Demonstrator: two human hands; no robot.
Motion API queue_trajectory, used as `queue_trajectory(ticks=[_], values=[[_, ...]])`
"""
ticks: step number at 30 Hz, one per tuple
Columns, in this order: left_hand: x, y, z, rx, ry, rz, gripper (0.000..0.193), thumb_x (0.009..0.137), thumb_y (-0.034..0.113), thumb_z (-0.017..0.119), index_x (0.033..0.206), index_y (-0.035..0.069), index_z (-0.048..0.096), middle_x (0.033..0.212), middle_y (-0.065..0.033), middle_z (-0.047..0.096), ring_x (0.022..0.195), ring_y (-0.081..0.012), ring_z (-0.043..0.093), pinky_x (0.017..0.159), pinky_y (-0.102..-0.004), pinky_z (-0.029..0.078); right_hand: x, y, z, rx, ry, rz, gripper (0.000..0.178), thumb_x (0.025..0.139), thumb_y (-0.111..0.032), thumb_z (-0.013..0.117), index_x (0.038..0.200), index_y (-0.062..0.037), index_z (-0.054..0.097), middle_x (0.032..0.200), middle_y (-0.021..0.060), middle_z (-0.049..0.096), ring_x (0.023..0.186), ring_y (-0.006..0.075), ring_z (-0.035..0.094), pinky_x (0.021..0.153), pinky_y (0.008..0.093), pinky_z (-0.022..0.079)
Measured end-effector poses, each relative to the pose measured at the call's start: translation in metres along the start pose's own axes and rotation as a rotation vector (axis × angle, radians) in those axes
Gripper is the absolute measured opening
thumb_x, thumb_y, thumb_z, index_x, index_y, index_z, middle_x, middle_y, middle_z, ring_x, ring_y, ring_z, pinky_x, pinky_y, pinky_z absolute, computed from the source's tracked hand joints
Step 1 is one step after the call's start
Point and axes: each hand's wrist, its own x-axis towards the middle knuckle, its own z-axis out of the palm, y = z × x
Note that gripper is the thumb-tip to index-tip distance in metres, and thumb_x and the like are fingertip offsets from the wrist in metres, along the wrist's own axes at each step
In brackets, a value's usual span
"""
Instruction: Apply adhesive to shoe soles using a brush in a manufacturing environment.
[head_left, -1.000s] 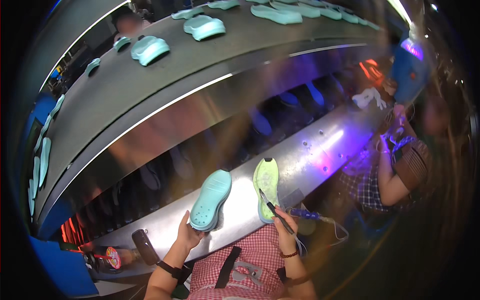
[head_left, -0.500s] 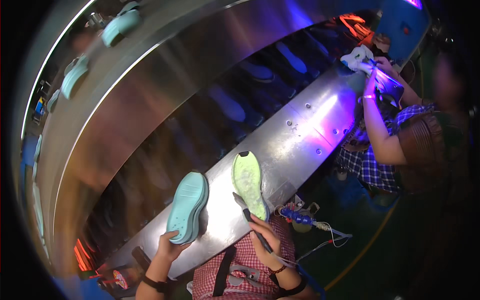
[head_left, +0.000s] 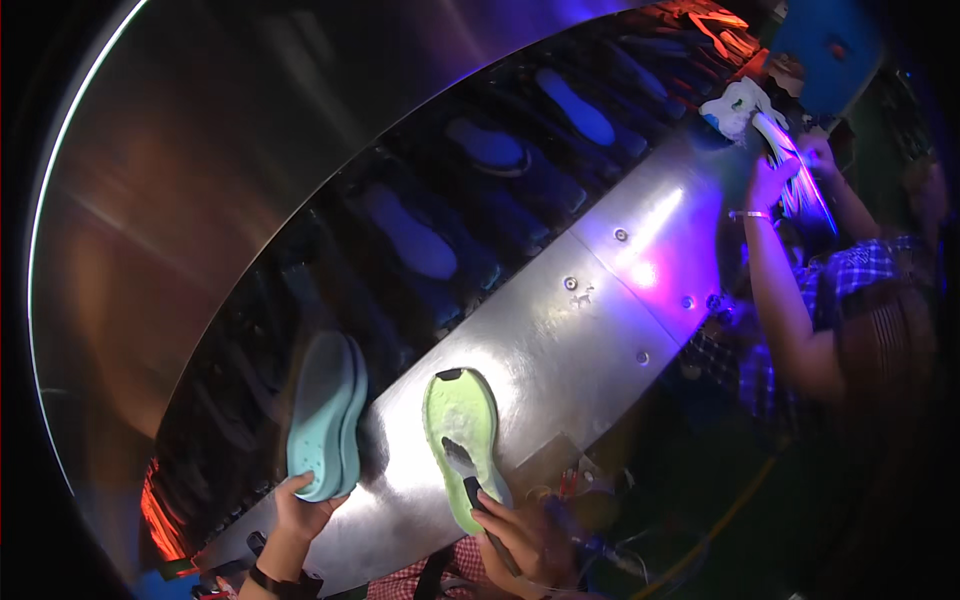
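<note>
My left hand (head_left: 305,513) is closed on the near end of a pale blue shoe sole (head_left: 318,425). Its edge shows two layers, and I cannot tell whether these are two soles or one. The sole's far end reaches over the dark opening beyond the metal ledge. On the ledge to its right lies a light green shoe sole (head_left: 466,402) with a black patch at its far end and a whitish, wet-looking surface. My right hand (head_left: 512,545) grips a black-handled brush (head_left: 474,486), its bristles touching the middle of the green sole.
The shiny metal ledge (head_left: 530,330) runs diagonally, with bolts at its far part. Beyond it, several soles (head_left: 415,235) lie in a dark curved opening under a metal hood (head_left: 200,200). Orange glow shows at both ends. At right, a co-worker's hands (head_left: 775,180) hold a purple-lit item.
The blue sole has moved left, away from the green one, over the dark opening. My brush has moved from the green sole's edge onto its middle. The view has shifted.
</note>
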Motion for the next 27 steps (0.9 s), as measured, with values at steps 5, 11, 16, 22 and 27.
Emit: queue_trajectory(ticks=[5,11,16,22,27], values=[[0.017,-0.025,-0.003,-0.018,-0.035,0.055,0.057,0.067,0.015,0.056,0.121,0.005,0.039,0.115,-0.0118,0.050,0.104,-0.0294,0.050,0.090,-0.0459,0.039,0.010,0.019,0.014,0.237,0.022,-0.051,0.024,0.080,-0.007,0.059,0.104,-0.0027,0.058,0.112,0.0141,0.055,0.103,0.0241,0.053,0.088,0.0324,0.041],[0.024,-0.034,-0.010,-0.005,-0.025,0.056,0.061,0.065,0.019,0.056,0.122,0.006,0.040,0.116,-0.0112,0.050,0.106,-0.0285,0.048,0.094,-0.0459,0.036,0.018,0.018,0.005,0.088,-0.090,0.016,0.024,0.079,-0.006,0.059,0.103,-0.0037,0.059,0.113,0.0144,0.055,0.105,0.0256,0.052,0.089,0.0349,0.040],[0.026,-0.038,-0.016,-0.002,-0.022,0.097,0.060,0.064,0.020,0.055,0.121,0.006,0.041,0.115,-0.0112,0.050,0.105,-0.0287,0.049,0.093,-0.0455,0.036,0.015,0.020,0.002,0.122,-0.095,-0.049,0.026,0.080,-0.005,0.057,0.106,-0.0044,0.058,0.111,0.0150,0.055,0.102,0.0270,0.053,0.088,0.0350,0.040],[0.024,-0.038,-0.011,0.009,-0.026,0.175,0.060,0.063,0.020,0.056,0.120,0.005,0.042,0.114,-0.0106,0.051,0.104,-0.0290,0.050,0.092,-0.0450,0.036,0.012,0.007,0.006,0.196,0.022,-0.054,0.020,0.079,-0.005,0.058,0.099,-0.0041,0.061,0.105,0.0141,0.058,0.098,0.0259,0.056,0.086,0.0340,0.041],[0.019,-0.034,-0.001,0.015,-0.027,0.167,0.060,0.063,0.021,0.055,0.120,0.006,0.042,0.114,-0.0108,0.051,0.104,-0.0291,0.049,0.093,-0.0454,0.035,0.006,0.014,0.006,0.164,0.064,-0.061,0.017,0.079,-0.006,0.060,0.096,-0.0044,0.062,0.101,0.0130,0.060,0.095,0.0251,0.057,0.085,0.0336,0.042]])
